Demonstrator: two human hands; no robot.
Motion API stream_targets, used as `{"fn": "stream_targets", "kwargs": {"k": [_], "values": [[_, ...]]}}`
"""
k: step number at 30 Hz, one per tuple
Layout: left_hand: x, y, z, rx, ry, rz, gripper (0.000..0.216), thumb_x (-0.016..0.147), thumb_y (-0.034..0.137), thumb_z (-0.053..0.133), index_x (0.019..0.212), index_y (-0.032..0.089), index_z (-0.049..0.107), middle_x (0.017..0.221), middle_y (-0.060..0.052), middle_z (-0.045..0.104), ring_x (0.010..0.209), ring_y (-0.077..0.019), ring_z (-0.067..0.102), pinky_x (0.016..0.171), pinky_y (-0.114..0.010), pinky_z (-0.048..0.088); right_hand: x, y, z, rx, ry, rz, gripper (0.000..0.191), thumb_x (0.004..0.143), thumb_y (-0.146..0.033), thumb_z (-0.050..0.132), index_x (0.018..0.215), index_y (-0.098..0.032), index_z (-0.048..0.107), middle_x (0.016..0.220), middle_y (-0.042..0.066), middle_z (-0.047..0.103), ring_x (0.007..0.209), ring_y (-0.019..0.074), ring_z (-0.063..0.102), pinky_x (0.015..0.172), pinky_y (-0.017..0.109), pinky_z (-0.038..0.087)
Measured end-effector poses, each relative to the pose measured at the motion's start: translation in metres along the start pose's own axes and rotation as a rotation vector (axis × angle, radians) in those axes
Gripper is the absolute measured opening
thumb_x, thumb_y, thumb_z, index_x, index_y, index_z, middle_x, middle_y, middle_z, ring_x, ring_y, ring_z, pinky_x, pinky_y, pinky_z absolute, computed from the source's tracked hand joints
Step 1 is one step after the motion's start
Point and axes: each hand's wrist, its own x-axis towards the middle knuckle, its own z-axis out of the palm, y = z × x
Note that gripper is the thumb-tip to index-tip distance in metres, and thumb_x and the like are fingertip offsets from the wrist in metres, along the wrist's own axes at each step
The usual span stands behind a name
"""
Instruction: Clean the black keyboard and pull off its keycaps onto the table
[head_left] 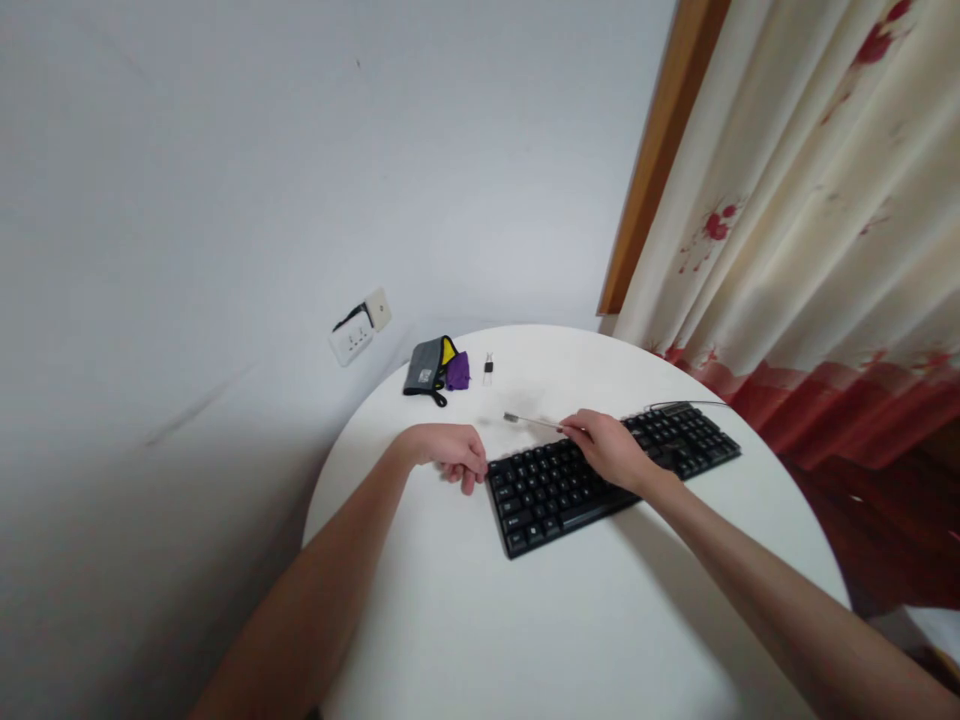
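A black keyboard lies at a slant on the white round table. My left hand is closed at its upper left corner, fingertips pinching the edge. Between the fingers of my right hand is a thin brush with a light, slender handle. Its small grey bristle head points left, above the tabletop just past the keyboard's far edge. My right hand hovers over the middle of the keyboard and hides some keys.
Toward the back of the table are a grey pouch with yellow lining, a purple cloth and a small black piece with thin wires. A wall with a socket borders the left; a curtain hangs at right.
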Motion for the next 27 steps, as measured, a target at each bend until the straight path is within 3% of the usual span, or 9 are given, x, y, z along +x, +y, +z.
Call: {"fn": "stream_targets", "kwargs": {"k": [4,7,12,19,23,27], "values": [[0.000,-0.001,-0.003,-0.010,0.056,-0.013,0.021,0.069,0.032,0.062,0.074,0.014,0.072,0.069,-0.008,0.073,0.046,-0.0096,0.051,0.043,-0.019,0.032,0.029,0.012,0.004,-0.024,-0.170,-0.180,0.026,0.097,-0.023,0.047,0.100,-0.017,0.072,0.098,0.008,0.070,0.094,0.0180,0.062,0.085,0.026,0.042],[0.001,-0.002,-0.005,-0.019,0.112,-0.036,0.021,0.068,0.031,0.060,0.071,0.014,0.070,0.067,-0.008,0.073,0.045,-0.0095,0.050,0.043,-0.020,0.032,0.041,0.017,0.003,-0.044,-0.225,-0.258,0.025,0.095,-0.021,0.048,0.096,-0.018,0.072,0.094,0.007,0.069,0.088,0.0175,0.062,0.081,0.026,0.041],[0.000,-0.005,-0.008,-0.047,0.075,-0.013,0.021,0.069,0.031,0.060,0.075,0.014,0.071,0.070,-0.008,0.074,0.045,-0.0095,0.052,0.044,-0.020,0.032,0.052,0.019,0.002,0.017,-0.313,-0.384,0.025,0.094,-0.019,0.048,0.087,-0.017,0.072,0.086,0.005,0.066,0.081,0.0157,0.059,0.077,0.024,0.040],[-0.001,-0.001,-0.006,-0.033,-0.100,-0.014,0.022,0.073,0.032,0.058,0.079,0.015,0.071,0.069,-0.007,0.074,0.048,-0.0123,0.061,0.042,-0.019,0.028,0.064,0.023,0.002,0.062,-0.403,-0.485,0.025,0.092,-0.015,0.048,0.078,-0.016,0.068,0.081,0.005,0.062,0.076,0.0152,0.057,0.074,0.024,0.039],[0.002,0.002,-0.003,-0.053,-0.066,-0.036,0.018,0.071,0.029,0.057,0.073,0.015,0.068,0.066,-0.006,0.073,0.048,-0.0126,0.061,0.042,-0.019,0.028,0.068,0.030,-0.002,0.094,-0.452,-0.526,0.025,0.091,-0.012,0.048,0.074,-0.015,0.067,0.080,0.004,0.062,0.073,0.0146,0.056,0.072,0.023,0.039],[0.004,0.004,0.000,-0.077,-0.018,-0.107,0.014,0.066,0.029,0.059,0.069,0.016,0.063,0.061,-0.006,0.072,0.048,-0.0146,0.061,0.043,-0.020,0.031,0.070,0.046,-0.009,0.092,-0.472,-0.507,0.025,0.091,-0.011,0.047,0.083,-0.015,0.071,0.083,0.006,0.065,0.077,0.0161,0.058,0.075,0.024,0.041]]}}
